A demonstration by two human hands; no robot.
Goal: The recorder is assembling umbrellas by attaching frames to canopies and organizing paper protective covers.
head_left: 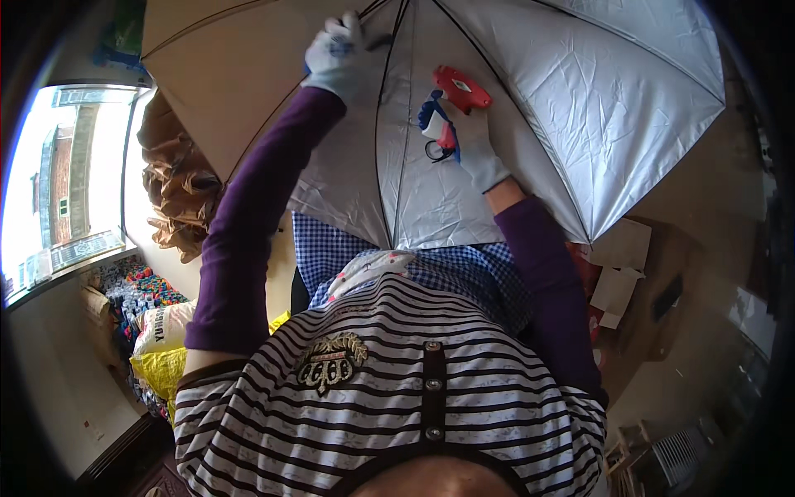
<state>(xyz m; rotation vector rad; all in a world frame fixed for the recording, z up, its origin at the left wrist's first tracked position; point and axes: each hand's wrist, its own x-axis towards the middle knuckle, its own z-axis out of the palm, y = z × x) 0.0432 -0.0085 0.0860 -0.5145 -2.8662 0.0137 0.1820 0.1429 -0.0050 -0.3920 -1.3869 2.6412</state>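
Note:
A silver-grey umbrella (431, 207) with thin dark ribs is spread open in front of me, its inner side facing me. My left hand (335, 51), in a white glove with blue patches, is raised at the upper part of the canopy over one rib. Its fingers are bent, and whatever they grip is hidden. A small dark piece (379, 41) lies beside that hand. My right hand (468, 137), gloved in white and blue, is closed around a red gun-shaped hand tool (462, 89) with a red and white lower part and a black loop. This tool is over the canopy's middle panels.
Blue checked cloth (331, 248) covers my lap below the canopy edge. Brown crumpled fabric (175, 178) hangs at left by a bright window (74, 178). Below it are a white sack (161, 327) and a yellow bag (159, 370). Open cardboard (621, 257) lies at right.

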